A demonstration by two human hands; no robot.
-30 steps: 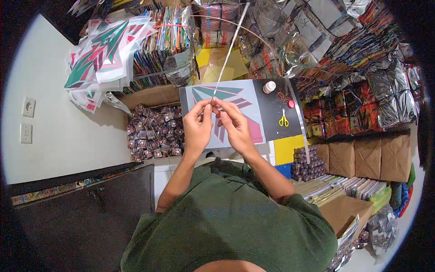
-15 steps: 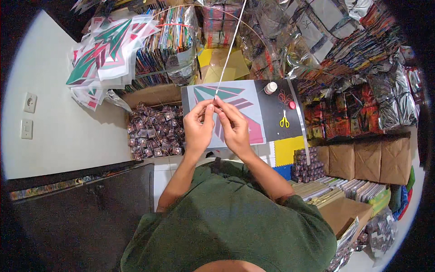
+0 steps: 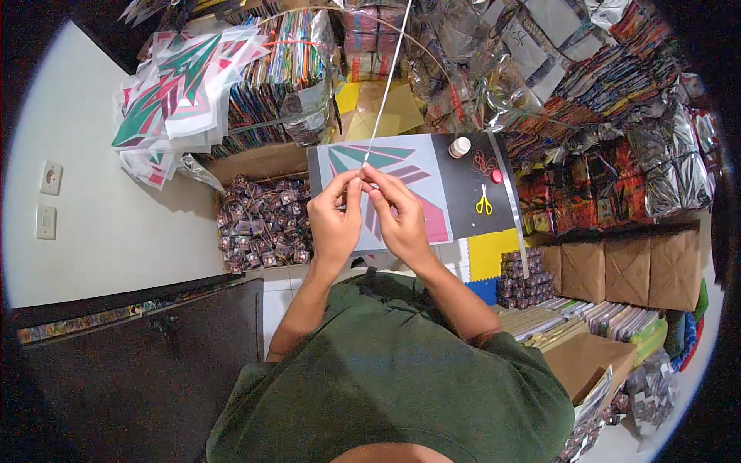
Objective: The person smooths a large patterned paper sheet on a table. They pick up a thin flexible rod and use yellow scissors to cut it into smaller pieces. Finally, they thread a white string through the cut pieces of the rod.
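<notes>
A thin white stick [image 3: 387, 85] slants up and away from my fingertips toward the top edge. My left hand [image 3: 334, 216] pinches its lower end between thumb and fingers. Right beside it, my right hand [image 3: 401, 220] has its thumb and fingers closed on the same end. What exactly lies between the fingertips is too small to tell. Under both hands a pale sheet printed in green and dark red [image 3: 429, 160] lies flat on a black board [image 3: 467, 220]. A thin curved rod [image 3: 441, 63] arcs across the far side, near the stick's upper part.
On the board's right stand a white bottle [image 3: 460, 147], tangled red thread [image 3: 485, 160], a red cap [image 3: 496, 177] and yellow scissors [image 3: 484, 204]. Small bundled packets [image 3: 262, 224] fill a box at left. Printed sheets [image 3: 181, 89] hang by the wall; wrapped stacks [image 3: 602, 177] crowd the right.
Both hands have shifted very slightly left, still pinching the stick's end. The stick's upper part has swung a little to the left.
</notes>
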